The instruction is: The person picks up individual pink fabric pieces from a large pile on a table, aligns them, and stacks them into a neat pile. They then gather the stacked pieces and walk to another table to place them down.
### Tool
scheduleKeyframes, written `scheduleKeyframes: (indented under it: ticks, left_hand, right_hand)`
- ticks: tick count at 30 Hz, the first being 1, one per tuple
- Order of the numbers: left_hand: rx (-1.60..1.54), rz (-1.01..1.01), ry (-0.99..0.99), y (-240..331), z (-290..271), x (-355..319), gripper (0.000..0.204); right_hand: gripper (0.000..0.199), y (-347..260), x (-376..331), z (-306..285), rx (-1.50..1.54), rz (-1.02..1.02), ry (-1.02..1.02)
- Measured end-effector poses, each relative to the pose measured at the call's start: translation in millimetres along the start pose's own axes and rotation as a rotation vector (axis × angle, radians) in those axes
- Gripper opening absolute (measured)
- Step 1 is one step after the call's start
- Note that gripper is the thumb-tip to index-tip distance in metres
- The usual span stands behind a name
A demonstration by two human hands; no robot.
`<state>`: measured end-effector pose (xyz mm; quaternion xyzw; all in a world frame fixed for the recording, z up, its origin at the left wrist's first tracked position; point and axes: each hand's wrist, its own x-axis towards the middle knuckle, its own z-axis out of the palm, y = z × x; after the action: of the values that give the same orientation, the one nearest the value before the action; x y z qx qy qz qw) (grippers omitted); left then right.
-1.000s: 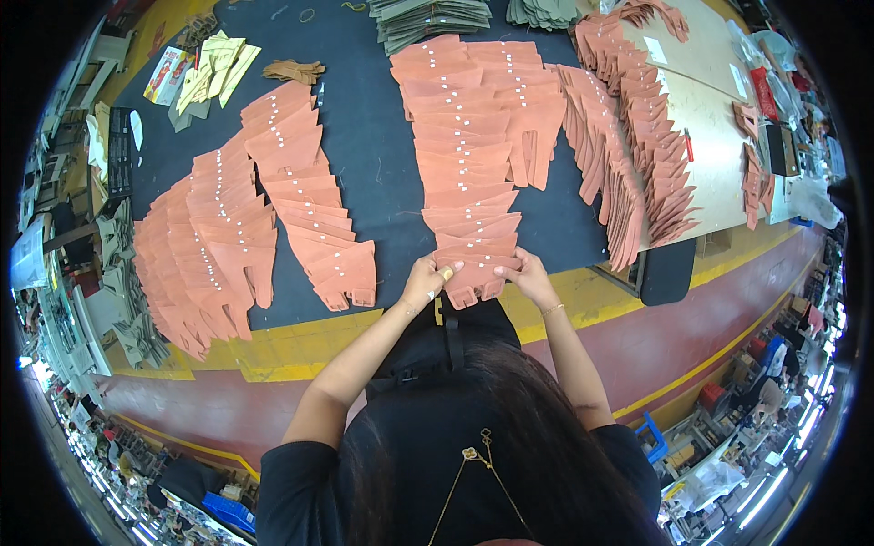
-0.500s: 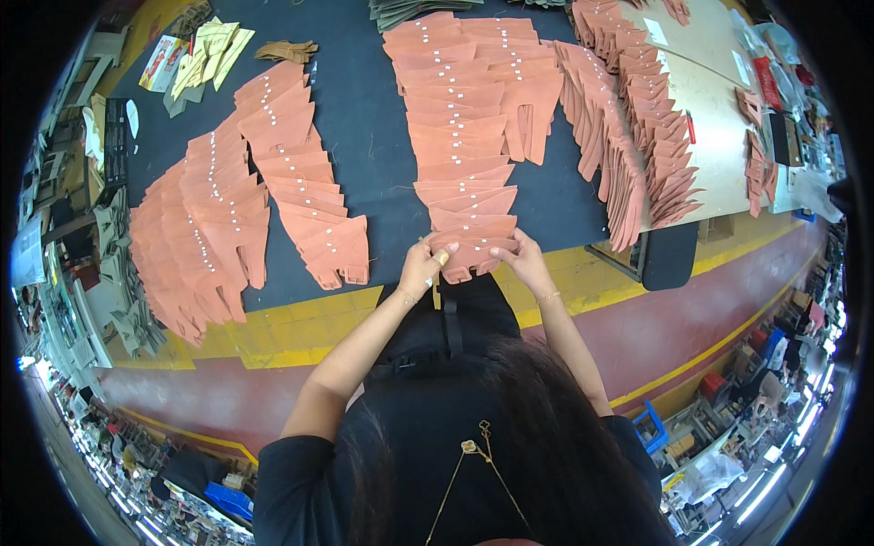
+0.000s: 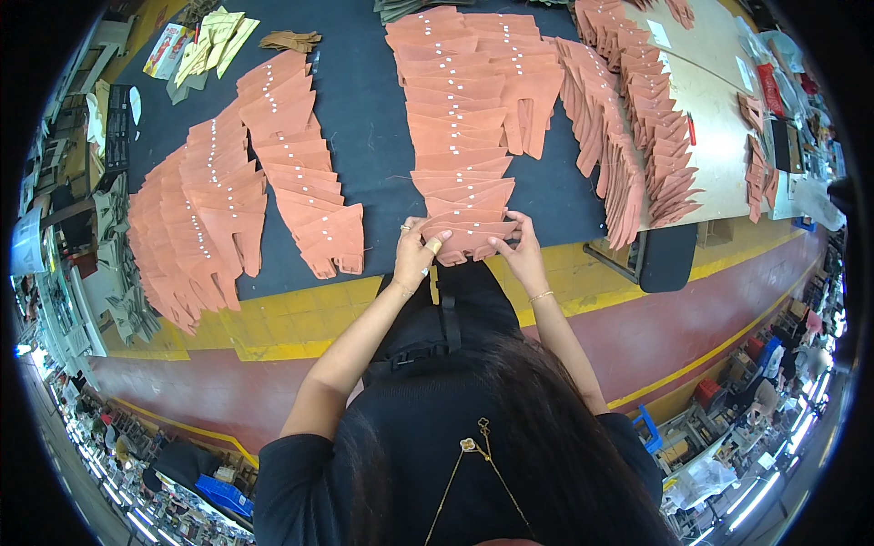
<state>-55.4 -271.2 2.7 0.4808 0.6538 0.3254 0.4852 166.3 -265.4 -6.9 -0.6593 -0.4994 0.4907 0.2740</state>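
Observation:
At the near end of the middle row, both hands grip a salmon-coloured cut piece point(image 3: 467, 234) by its two sides. My left hand point(image 3: 419, 252) has its thumb on top of the piece near the left edge, other fingers partly hidden under it. My right hand point(image 3: 522, 252) pinches the right edge in the same way. Slotted ends of pieces show between the hands at the table's near edge. Beyond them, the overlapping row of like pieces point(image 3: 455, 118) runs away from me, each with a small white label.
More overlapping salmon rows lie at left point(image 3: 205, 205), left of centre point(image 3: 305, 173) and right point(image 3: 592, 127) on the dark table point(image 3: 364, 118). Yellow pieces point(image 3: 215, 45) and a brown stack point(image 3: 289, 41) sit far left. A pale board point(image 3: 715, 118) bears more pieces at right.
Both hands have moved slightly away from my body with the held piece, which now sits closer over the row's near end. The whole view has shifted a little.

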Motion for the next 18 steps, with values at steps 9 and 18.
scheduleKeyframes:
  ticks: [9,18]
  left_hand:
    - [-0.009,-0.011,0.018,-7.6,1.3,-3.7,0.050]
    - [-0.438,-0.201,-0.064,-17.6,18.9,-24.4,0.062]
  right_hand:
    - [0.060,-4.5,-12.6,2.7,-0.076,0.226,-0.066]
    - [0.061,6.1,-15.3,9.7,0.011,0.114,0.002]
